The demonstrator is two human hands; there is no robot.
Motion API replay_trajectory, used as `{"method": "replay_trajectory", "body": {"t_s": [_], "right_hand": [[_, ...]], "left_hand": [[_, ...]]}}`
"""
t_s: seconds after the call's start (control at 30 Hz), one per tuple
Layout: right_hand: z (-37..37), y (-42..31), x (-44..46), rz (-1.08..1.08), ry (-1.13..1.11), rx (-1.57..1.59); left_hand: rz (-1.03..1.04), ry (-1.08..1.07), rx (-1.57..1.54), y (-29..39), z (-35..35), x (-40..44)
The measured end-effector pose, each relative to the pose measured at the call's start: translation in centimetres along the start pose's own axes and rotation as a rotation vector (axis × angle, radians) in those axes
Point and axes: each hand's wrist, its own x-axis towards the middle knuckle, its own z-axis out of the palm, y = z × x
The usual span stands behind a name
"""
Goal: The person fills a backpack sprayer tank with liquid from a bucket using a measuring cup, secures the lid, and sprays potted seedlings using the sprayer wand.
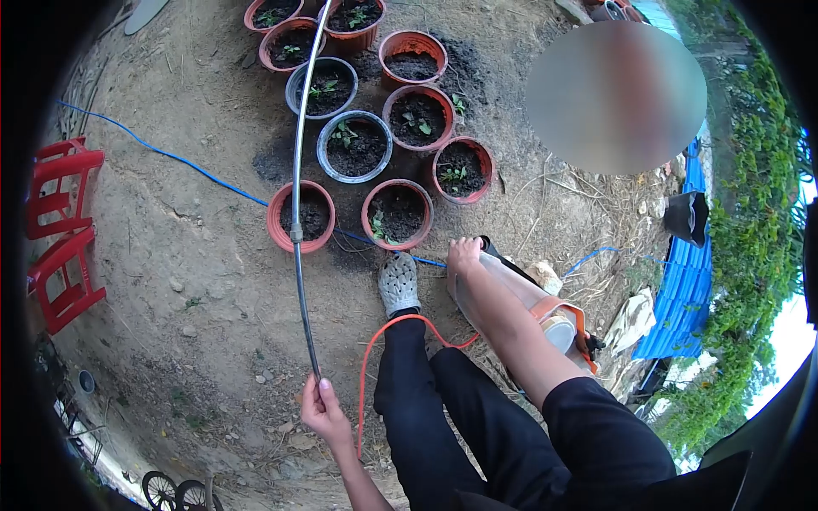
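My left hand [325,413] is closed round the lower end of a long metal spray wand [298,170]. The wand points away from me, over the potted plants. On the right, my right hand [465,255] has its fingers bent over the far end of a whitish sprayer tank [511,294], near a black part; my forearm hides much of the tank. An orange hose [365,375] loops from the tank across my leg towards my left forearm. Nearest to the wand are a red-brown pot of soil [277,223] and a grey-rimmed pot with a seedling [322,155].
Several more pots, including an orange pot [441,60], stand ahead. A blue hose [192,163] crosses the ground behind my shoe [398,285]. Red plastic stools [64,272] are at the left. A black pot [684,217], blue corrugated sheeting [682,298] and climbing greenery [754,204] line the right.
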Motion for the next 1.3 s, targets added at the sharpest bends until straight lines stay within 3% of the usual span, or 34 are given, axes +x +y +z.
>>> {"method": "replay_trajectory", "body": {"t_s": [0.13, 0.3, 0.4, 0.47, 0.57, 0.63, 0.77, 0.8, 0.87, 0.97, 1.13, 1.3], "right_hand": [[-7.0, -0.7, -7.5, -0.017, 0.193, 0.375], [-12.5, 4.9, -27.0, -0.028, 0.782, 0.932], [-8.3, 9.4, -35.5, 0.394, 1.164, 0.863], [-2.8, 11.7, -38.0, 0.668, 1.103, 0.849], [4.9, 13.8, -39.9, 0.692, 0.961, 0.935], [6.9, 14.4, -40.8, 0.305, 0.873, 0.763], [4.9, 15.4, -39.7, 0.156, 0.794, 0.969], [4.8, 15.9, -38.3, 0.145, 0.812, 0.971], [6.1, 16.0, -35.7, 0.169, 0.509, 1.326], [6.5, 16.1, -36.9, 0.026, 0.482, 1.269], [10.5, 15.8, -44.8, 0.047, 0.451, 1.207], [10.3, 19.0, -52.6, 0.058, 0.476, 1.110]], "left_hand": [[-0.082, -0.017, -0.101, 3.9, -0.2, -1.4], [0.008, -0.081, -0.006, 3.8, -2.2, -2.6], [0.064, -0.077, -0.002, 5.1, -3.2, -4.5], [0.103, -0.065, 0.006, 5.8, -3.8, -6.0], [0.140, -0.036, 0.032, 5.9, -4.6, -8.5], [0.168, -0.050, 0.061, 5.8, -5.2, -10.0], [0.167, -0.049, 0.041, 6.1, -6.3, -13.3], [0.181, -0.037, 0.032, 6.0, -6.5, -14.0], [0.177, -0.058, 0.017, 5.9, -7.7, -15.9], [0.145, -0.086, -0.047, 6.3, -9.8, -19.1], [0.200, -0.064, 0.009, 5.8, -15.3, -25.6], [0.104, -0.089, 0.027, 4.8, -20.3, -32.8]]}}
